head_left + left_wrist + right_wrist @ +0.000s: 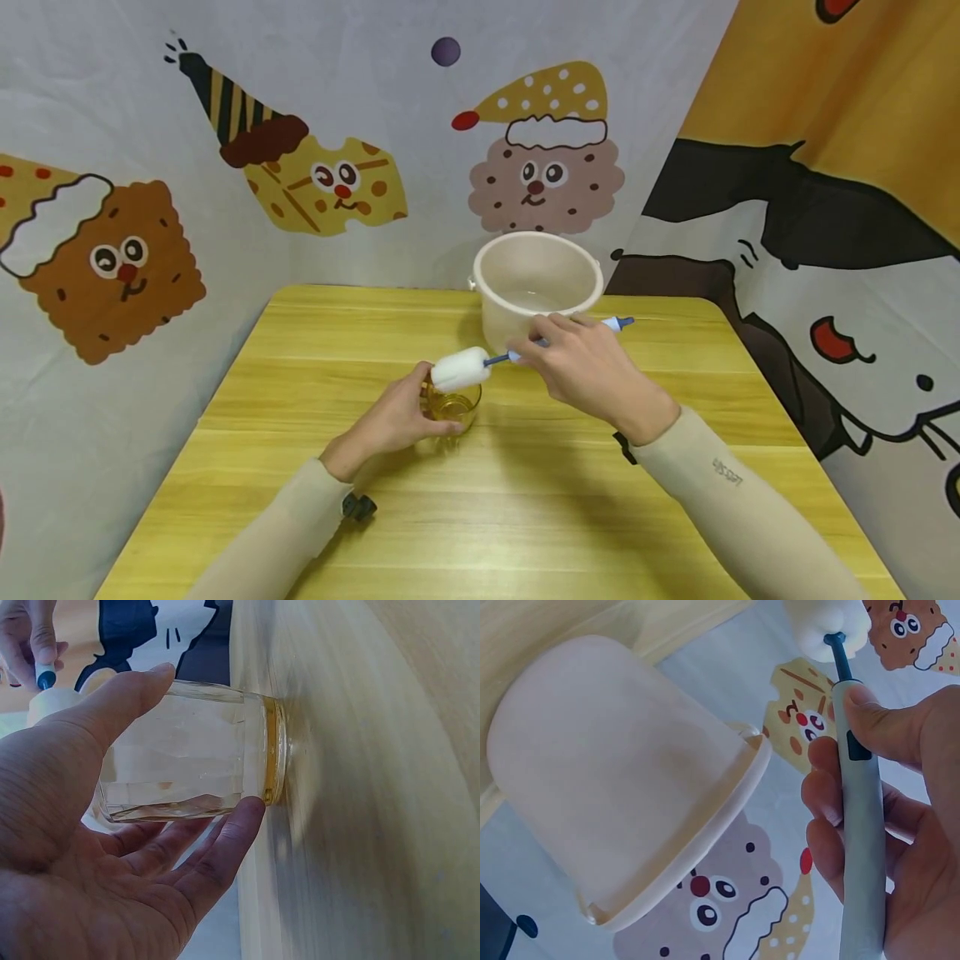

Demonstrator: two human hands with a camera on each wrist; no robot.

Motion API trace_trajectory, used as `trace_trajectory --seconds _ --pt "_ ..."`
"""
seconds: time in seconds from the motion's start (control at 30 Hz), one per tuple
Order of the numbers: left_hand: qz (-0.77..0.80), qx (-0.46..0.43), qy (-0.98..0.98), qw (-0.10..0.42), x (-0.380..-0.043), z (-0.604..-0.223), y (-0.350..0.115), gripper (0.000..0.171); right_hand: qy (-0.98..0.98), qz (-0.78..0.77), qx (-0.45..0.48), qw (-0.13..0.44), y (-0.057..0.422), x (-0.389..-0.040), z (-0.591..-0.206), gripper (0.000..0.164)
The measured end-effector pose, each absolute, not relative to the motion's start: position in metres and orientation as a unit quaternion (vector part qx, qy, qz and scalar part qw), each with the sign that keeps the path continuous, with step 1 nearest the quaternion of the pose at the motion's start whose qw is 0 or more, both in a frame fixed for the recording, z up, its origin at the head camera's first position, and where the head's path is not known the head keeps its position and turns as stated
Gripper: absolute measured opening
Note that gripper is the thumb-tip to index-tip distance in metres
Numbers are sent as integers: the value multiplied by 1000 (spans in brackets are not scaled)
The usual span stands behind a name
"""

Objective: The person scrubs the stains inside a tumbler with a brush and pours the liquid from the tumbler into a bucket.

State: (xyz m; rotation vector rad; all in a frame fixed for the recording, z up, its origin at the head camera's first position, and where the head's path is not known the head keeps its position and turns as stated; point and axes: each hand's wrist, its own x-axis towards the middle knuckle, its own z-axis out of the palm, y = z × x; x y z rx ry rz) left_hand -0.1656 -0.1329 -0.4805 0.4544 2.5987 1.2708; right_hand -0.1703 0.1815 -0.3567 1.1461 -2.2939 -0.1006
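My left hand (397, 410) grips an amber-tinted glass cup (454, 407) that stands upright on the table. In the left wrist view, thumb and fingers curl round the faceted side of the glass cup (184, 754), down near its base. A bottle brush with a white sponge head (459, 369) is in my right hand (585, 367). The sponge is tilted just above the cup's rim and overlaps it in the head view. Thumb and fingers wrap the pale blue handle (861, 825) in the right wrist view; the white sponge head (826, 626) points away from the palm.
A cream plastic bucket (498, 321) stands at the back of the wooden table (337, 333), just behind my right hand. A cloth with cartoon figures (330, 192) hangs behind the table, and a similar one hangs on the right.
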Motion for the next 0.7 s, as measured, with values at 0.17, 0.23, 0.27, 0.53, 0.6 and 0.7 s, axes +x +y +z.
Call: trace_trajectory --seconds 0.17,0.23,0.27,0.53,0.6,0.7 --pt "442 159 876 110 -166 -481 -133 96 -853 -71 433 282 176 -170 -352 18" --pt "444 162 874 111 -166 -481 -133 96 -849 -82 436 287 174 -171 -351 19" --pt "444 163 874 112 -166 -481 -133 96 -847 -88 437 290 173 -172 -351 20" --pt "434 164 878 113 -167 -480 -133 96 -833 -138 444 299 160 -179 -353 20" --pt "433 164 879 114 -166 -480 -132 95 -833 -143 446 295 157 -180 -354 18" --pt "431 166 880 114 -166 -479 -132 94 -832 -156 449 287 151 -180 -354 16"
